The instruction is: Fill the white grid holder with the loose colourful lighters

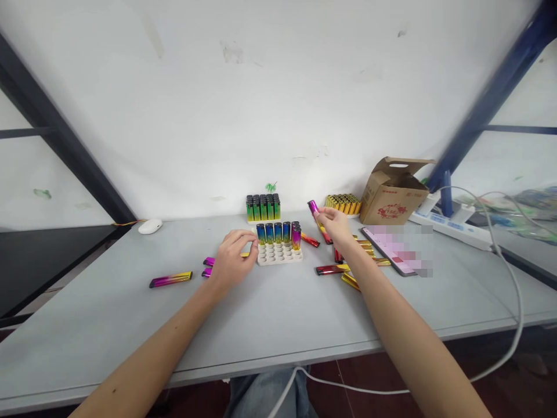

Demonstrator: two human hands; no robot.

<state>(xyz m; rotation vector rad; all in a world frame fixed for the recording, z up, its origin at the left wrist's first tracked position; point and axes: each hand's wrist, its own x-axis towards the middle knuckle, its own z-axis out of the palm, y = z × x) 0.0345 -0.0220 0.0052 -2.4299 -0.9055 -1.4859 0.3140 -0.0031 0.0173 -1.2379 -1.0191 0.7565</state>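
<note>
Pinching a purple lighter (313, 206) between thumb and fingers, the right hand (333, 223) is holding it up at a tilt, with its dark end pointing away. Below it, red and gold lighters (333, 269) are lying in a loose pile on the gray counter (278, 313).

The left hand (237, 255) is bending its fingers beside a white tray (281, 260) full of round holes. I cannot tell if those fingers are gripping anything or touching the nearest lighter. Blue and yellow lighters (270, 233) are standing up along the back of the tray, and a purple and yellow lighter (296, 238) is standing at the right end, a bit closer to the person. The front holes are showing bare.

To the left, a purple and gold lighter (171, 279) is lying flat, and two purple lighters (209, 261) are poking out near the left hand. Behind the tray, green lighters (263, 207) are standing close together by the wall (209, 133). Yellow lighters (343, 204) are standing in a bunch next to an open cardboard box (383, 200). A phone (391, 252) is lying right of the pile, and a white power strip (461, 232) is sitting farther right.
</note>
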